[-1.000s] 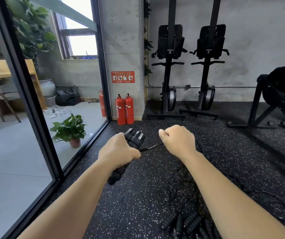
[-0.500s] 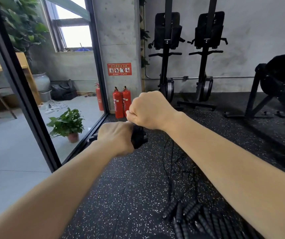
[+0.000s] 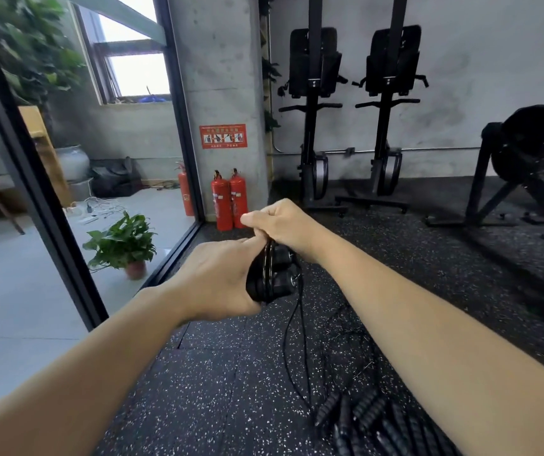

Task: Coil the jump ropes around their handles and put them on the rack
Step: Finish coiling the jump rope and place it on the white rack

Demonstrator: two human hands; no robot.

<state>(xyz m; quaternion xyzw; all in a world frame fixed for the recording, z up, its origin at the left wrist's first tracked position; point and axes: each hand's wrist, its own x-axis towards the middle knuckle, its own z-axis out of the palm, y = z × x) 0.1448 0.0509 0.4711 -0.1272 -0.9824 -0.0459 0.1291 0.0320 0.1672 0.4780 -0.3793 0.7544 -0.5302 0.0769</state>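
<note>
My left hand grips a pair of black jump rope handles held side by side, their ends toward me. A turn of thin black rope lies over the handles. My right hand is just above them, fingers curled and pinching the rope, which hangs from the handles down to the floor. More black ribbed handles and loose rope lie in a heap on the floor at the bottom right. No rack is in view.
The floor is black speckled rubber. A glass wall with a dark frame runs along the left, with a potted plant behind it. Red fire extinguishers stand by a concrete pillar. Black gym machines stand along the back wall.
My right hand swung from beside the handles up and over them, carrying the rope around, then came down close above them. My left hand kept its grip and turned the handles' ends toward me.
</note>
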